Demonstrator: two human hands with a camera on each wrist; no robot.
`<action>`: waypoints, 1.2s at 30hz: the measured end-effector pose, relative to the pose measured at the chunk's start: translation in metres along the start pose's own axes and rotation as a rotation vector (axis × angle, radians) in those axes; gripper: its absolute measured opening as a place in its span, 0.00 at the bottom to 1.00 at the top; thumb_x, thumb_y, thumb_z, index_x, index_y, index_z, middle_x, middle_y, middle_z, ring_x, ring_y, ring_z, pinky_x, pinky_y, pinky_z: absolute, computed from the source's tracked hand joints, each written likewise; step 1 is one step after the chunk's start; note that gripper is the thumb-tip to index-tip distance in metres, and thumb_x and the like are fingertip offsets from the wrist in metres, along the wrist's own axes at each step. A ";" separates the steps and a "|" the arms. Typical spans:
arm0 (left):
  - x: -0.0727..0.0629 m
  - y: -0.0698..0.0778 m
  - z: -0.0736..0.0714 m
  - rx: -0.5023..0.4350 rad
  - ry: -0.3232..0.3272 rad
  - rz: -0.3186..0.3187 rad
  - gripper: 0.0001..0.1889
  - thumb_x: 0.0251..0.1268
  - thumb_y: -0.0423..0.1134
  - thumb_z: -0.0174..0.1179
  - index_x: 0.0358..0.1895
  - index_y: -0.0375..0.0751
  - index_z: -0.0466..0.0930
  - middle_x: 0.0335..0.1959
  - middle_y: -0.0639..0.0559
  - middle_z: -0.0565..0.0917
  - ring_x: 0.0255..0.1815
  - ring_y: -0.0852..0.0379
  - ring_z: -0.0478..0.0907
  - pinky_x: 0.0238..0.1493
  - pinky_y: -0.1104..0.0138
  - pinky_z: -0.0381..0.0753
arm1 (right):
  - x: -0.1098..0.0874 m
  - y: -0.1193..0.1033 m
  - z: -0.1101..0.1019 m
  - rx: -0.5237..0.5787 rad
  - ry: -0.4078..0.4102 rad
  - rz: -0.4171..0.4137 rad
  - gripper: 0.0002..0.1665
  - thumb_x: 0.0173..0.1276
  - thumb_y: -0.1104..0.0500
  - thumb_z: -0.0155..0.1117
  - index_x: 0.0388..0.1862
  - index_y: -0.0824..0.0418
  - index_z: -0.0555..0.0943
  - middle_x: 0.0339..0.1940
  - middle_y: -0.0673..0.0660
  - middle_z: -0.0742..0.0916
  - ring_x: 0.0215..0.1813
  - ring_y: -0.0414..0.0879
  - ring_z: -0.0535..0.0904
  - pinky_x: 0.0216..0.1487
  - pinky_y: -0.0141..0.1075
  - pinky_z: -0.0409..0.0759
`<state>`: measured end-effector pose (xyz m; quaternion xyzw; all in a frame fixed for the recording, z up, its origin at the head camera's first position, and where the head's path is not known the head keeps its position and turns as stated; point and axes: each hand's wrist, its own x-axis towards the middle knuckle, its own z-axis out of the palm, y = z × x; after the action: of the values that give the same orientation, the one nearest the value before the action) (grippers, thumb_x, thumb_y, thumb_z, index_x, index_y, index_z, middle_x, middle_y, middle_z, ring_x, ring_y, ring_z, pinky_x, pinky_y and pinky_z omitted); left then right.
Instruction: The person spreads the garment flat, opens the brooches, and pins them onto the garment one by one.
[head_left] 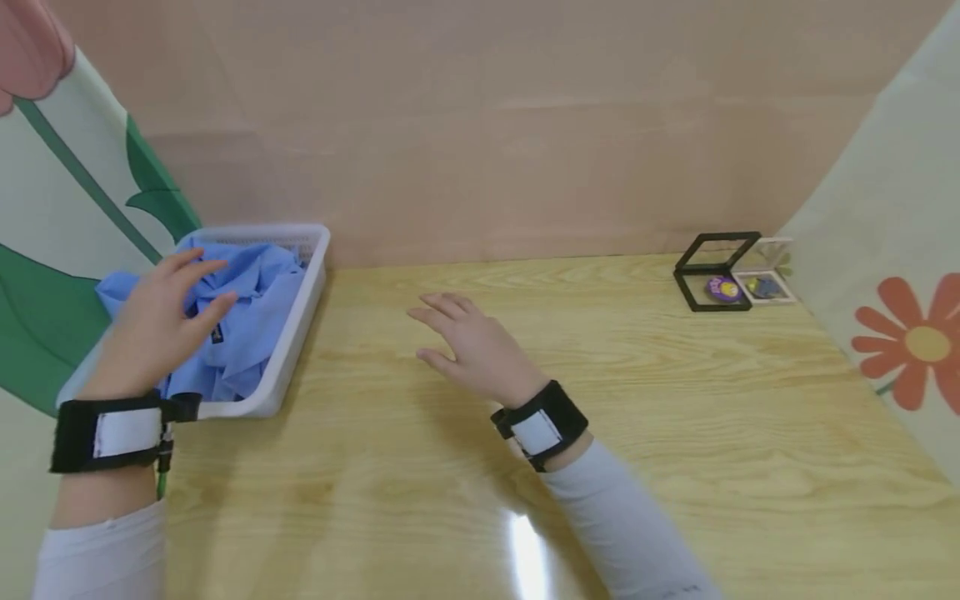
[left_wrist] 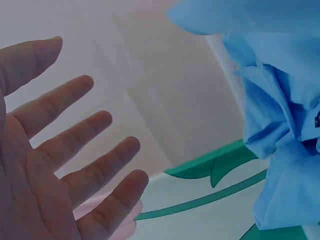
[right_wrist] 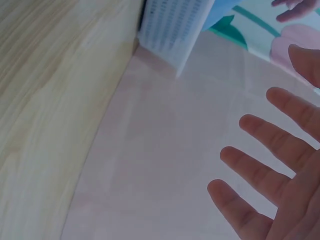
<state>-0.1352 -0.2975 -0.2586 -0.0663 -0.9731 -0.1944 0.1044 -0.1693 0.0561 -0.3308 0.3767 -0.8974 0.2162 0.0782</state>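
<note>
Blue crumpled cloth (head_left: 258, 329) in white perforated plastic basket (head_left: 294, 333), near left hand (head_left: 161, 317) but apart; right hand (head_left: 480, 350) above pale wood-grain desk (head_left: 637, 375), between basket's right rim and black square frame (head_left: 708, 269); both with spread fingers, holding nothing.

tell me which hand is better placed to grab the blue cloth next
Probably the left hand: it's nearer the blue cloth in the white basket, while the right hand hovers over the table.
</note>
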 end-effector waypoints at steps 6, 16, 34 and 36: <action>0.010 -0.018 -0.001 0.043 -0.080 -0.066 0.34 0.76 0.55 0.49 0.73 0.32 0.62 0.76 0.27 0.56 0.73 0.23 0.55 0.66 0.28 0.55 | 0.018 -0.020 0.005 -0.020 0.003 -0.048 0.32 0.73 0.48 0.61 0.73 0.55 0.70 0.77 0.58 0.70 0.77 0.58 0.65 0.66 0.51 0.77; 0.031 -0.044 -0.001 0.062 -0.211 -0.100 0.36 0.77 0.56 0.46 0.73 0.29 0.59 0.72 0.23 0.61 0.71 0.22 0.55 0.66 0.30 0.56 | 0.045 -0.043 0.017 -0.025 -0.062 -0.124 0.31 0.75 0.47 0.59 0.73 0.54 0.69 0.75 0.57 0.72 0.76 0.58 0.66 0.66 0.50 0.77; 0.075 -0.091 0.021 0.150 -0.349 -0.224 0.36 0.76 0.52 0.48 0.71 0.22 0.58 0.68 0.19 0.63 0.67 0.21 0.61 0.67 0.33 0.61 | 0.075 -0.068 0.061 -0.053 -0.201 -0.177 0.33 0.77 0.45 0.54 0.77 0.49 0.64 0.78 0.53 0.69 0.79 0.52 0.62 0.62 0.44 0.81; 0.078 -0.096 0.029 0.141 -0.364 -0.243 0.39 0.75 0.55 0.47 0.72 0.21 0.56 0.69 0.19 0.61 0.67 0.21 0.60 0.68 0.33 0.60 | 0.078 -0.071 0.065 -0.054 -0.214 -0.190 0.33 0.77 0.44 0.53 0.77 0.49 0.63 0.79 0.52 0.67 0.80 0.51 0.60 0.62 0.44 0.80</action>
<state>-0.2323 -0.3666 -0.3018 0.0249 -0.9879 -0.1218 -0.0925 -0.1724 -0.0671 -0.3422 0.4784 -0.8665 0.1421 0.0125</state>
